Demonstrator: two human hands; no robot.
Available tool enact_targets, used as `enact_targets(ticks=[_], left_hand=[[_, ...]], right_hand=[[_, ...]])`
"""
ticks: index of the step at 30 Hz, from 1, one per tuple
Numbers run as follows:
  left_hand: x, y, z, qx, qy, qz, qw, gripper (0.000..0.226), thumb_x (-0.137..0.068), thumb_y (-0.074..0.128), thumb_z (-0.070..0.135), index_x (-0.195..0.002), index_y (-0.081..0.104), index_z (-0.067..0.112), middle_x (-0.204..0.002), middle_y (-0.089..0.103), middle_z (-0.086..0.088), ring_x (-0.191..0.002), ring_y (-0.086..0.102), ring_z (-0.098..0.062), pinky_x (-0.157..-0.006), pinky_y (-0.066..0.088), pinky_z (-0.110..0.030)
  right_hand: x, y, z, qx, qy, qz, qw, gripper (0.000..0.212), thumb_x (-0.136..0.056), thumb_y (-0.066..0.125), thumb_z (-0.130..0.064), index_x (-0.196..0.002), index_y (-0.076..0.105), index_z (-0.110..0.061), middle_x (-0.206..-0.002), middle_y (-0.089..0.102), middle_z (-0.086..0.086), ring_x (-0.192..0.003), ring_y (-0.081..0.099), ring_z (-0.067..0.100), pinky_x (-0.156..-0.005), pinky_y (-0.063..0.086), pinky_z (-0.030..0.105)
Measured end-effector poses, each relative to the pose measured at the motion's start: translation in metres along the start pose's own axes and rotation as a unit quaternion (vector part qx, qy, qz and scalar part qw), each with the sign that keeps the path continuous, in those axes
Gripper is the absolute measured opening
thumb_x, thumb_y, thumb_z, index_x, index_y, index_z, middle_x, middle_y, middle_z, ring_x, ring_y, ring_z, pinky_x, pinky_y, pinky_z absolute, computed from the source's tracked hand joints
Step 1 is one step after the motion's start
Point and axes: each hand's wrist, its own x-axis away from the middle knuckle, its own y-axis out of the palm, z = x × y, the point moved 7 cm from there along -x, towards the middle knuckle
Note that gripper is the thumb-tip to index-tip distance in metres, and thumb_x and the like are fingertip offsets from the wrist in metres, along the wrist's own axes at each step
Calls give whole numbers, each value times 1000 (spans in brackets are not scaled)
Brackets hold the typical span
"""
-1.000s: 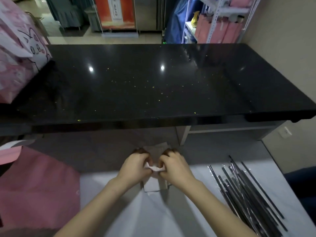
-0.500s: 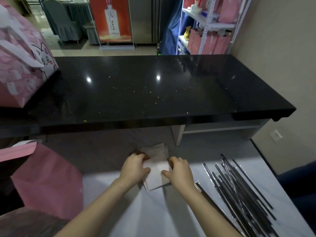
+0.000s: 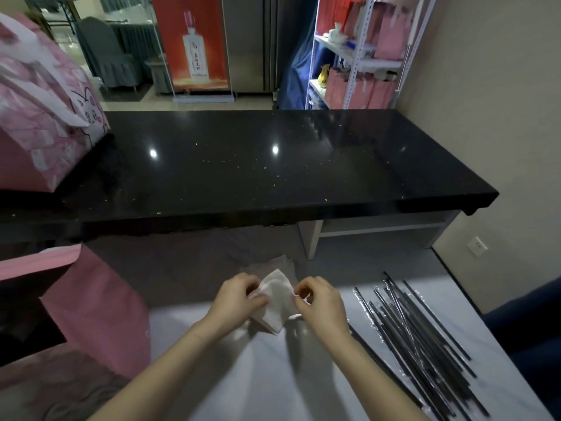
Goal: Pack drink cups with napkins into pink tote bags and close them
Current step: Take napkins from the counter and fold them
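A white napkin (image 3: 277, 299) is lifted a little above the white table (image 3: 273, 375), tilted with one corner up. My left hand (image 3: 236, 299) pinches its left edge and my right hand (image 3: 318, 302) pinches its right edge. Behind the napkin lies a small stack of more napkins (image 3: 282, 264). An open pink tote bag (image 3: 97, 311) stands at the left of the white table, its dark mouth facing left. A second pink tote bag (image 3: 45, 117) with a cartoon face sits on the black counter at the far left. No drink cup is in view.
Several long wrapped straws (image 3: 416, 338) lie in a loose pile at the right of the white table. A wide black counter (image 3: 258, 165) runs across behind. A shelf (image 3: 361, 56) with more pink bags stands at the back right. A beige wall is on the right.
My hands have raised one napkin off the stack and pulled it apart between them. The view has tilted up, showing more of the room behind the counter.
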Motion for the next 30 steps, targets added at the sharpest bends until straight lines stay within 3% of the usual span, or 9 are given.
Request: enact_targets(ticks=[4,8,12,15,19,21,24,27,30], left_hand=[[25,-20,12,63,17,15,998,19,-81,72,22,-71,56,21,-65,58,6,-60,47,-3,-57,35,-23],[58,-62,29,108,33,61,992,14,-81,75,23,-76,62,23,-72,66,6,-69,59,-12,-64,45,-32],[102,-122,42,115,48,132,983,11,-81,75,25,-79,64,27,-74,67,9,-71,62,-10,-62,47,-27],[143,-176,53,112,78,184,973,11,-82,74,24,-85,66,32,-80,68,13,-75,64,-3,-60,48,-15],[194,-255,45,117,98,268,951,16,-81,75,18,-90,68,29,-85,71,11,-80,69,-7,-69,54,-19],[215,-290,25,106,90,305,942,18,-80,75,20,-92,68,31,-89,71,12,-85,69,-6,-74,54,-16],[248,-335,-29,3,26,362,932,25,-77,77,21,-96,67,35,-96,70,18,-94,64,2,-80,45,-6],[268,-360,-86,-109,-43,344,932,49,-72,83,18,-115,64,33,-116,62,16,-117,52,-4,-93,36,-14],[266,-359,-126,-105,-58,234,965,79,-70,85,23,-139,48,29,-145,43,13,-142,22,-5,-112,22,-26]], right_hand=[[8,-7,-12,-87,11,-50,995,23,-71,74,-13,-80,56,-25,-83,65,-8,-82,61,11,-75,48,28],[15,-23,-58,-178,-37,-81,980,38,-68,82,-16,-91,58,-34,-89,66,-19,-86,62,-2,-71,48,15],[21,-35,-133,-165,-122,-109,973,16,-78,75,-15,-87,68,-27,-80,67,-17,-79,62,1,-71,53,27],[31,-43,-197,-178,-190,-112,959,10,-80,75,-15,-83,70,-23,-78,67,-16,-77,62,1,-66,51,21],[43,-45,-277,-221,-259,-135,931,10,-78,77,-13,-82,71,-20,-78,69,-14,-77,64,2,-65,48,14],[48,-40,-310,-224,-291,-142,919,10,-78,77,-10,-83,72,-19,-79,69,-14,-79,64,3,-66,47,12],[57,-20,-354,-202,-329,-122,914,13,-78,76,-7,-83,72,-17,-79,69,-14,-78,63,1,-66,44,10],[71,12,-389,-162,-361,-104,913,15,-77,75,-4,-83,71,-17,-81,68,-12,-80,62,1,-67,45,10],[85,53,-415,-103,-391,-111,908,16,-78,73,-2,-85,71,-16,-83,69,-7,-80,63,4,-72,50,19]])
